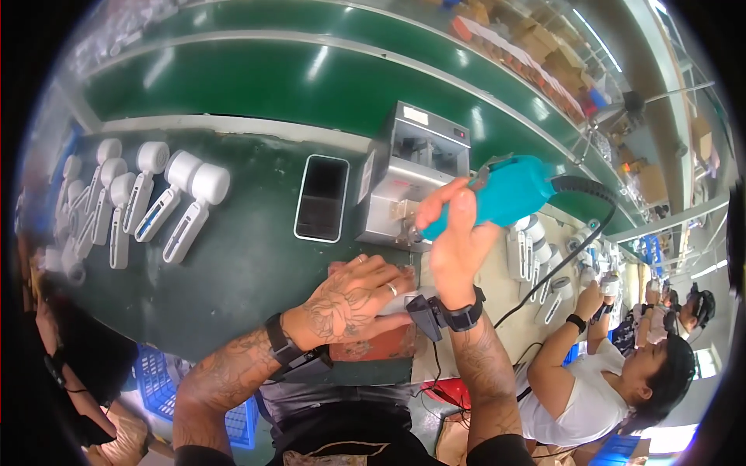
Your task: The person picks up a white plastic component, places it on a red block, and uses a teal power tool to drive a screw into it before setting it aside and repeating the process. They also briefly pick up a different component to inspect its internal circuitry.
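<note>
- Two bare hands are busy: the right hand (458,245) is closed around the narrow front of a teal power screwdriver (517,190), whose body slopes up and away to the right of the fingers
- The left hand (350,299) lies palm down with its fingers close together, seeming to pinch a pale plastic part (402,300) between fingers and thumb; much of the part is hidden
- Under the left hand is a reddish pad (381,347)
- The screwdriver looks fairly weighty and stiff, with a smooth shell that could slip, so the front grip is probably best for steering; its black cord (559,268), right of that hand, may tug
- The part looks light, stiff and rather slick, likely easy to scratch, and best held by its sides
- Just beyond the right hand, a metal box (427,147) has a window with machinery inside, too small to make out
- Below and left of the left hand, a blue basket (155,380) shows slatted walls; I cannot tell its contents
</note>
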Available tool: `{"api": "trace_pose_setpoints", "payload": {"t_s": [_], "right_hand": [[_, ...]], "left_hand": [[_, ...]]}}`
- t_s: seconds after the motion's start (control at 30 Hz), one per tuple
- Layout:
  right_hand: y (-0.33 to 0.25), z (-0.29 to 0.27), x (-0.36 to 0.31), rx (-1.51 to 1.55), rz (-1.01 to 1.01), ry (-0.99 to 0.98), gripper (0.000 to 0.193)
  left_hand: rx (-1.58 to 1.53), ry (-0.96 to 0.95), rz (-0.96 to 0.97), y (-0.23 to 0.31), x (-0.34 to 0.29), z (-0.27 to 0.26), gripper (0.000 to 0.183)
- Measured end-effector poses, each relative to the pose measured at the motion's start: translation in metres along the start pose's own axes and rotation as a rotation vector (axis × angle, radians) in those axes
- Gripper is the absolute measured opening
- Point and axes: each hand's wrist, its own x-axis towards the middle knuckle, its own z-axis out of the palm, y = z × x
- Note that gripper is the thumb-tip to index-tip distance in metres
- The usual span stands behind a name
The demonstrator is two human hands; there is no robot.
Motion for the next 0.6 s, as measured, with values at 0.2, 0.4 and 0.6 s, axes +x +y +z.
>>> {"api": "trace_pose_setpoints", "payload": {"t_s": [0.2, 0.4, 0.6], "right_hand": [[-0.033, -0.004, -0.027, 0.053, 0.105, 0.080, 0.043], [-0.042, -0.028, -0.055, 0.058, 0.139, 0.081, 0.063], [-0.033, -0.027, -0.064, 0.066, 0.135, 0.083, 0.062]], "left_hand": [[-0.015, 0.007, -0.045, 0.003, -0.002, -0.006, 0.048], [-0.009, -0.024, -0.019, -0.002, 0.005, -0.006, 0.052], [-0.007, -0.043, -0.043, 0.001, 0.004, -0.007, 0.048]]}}
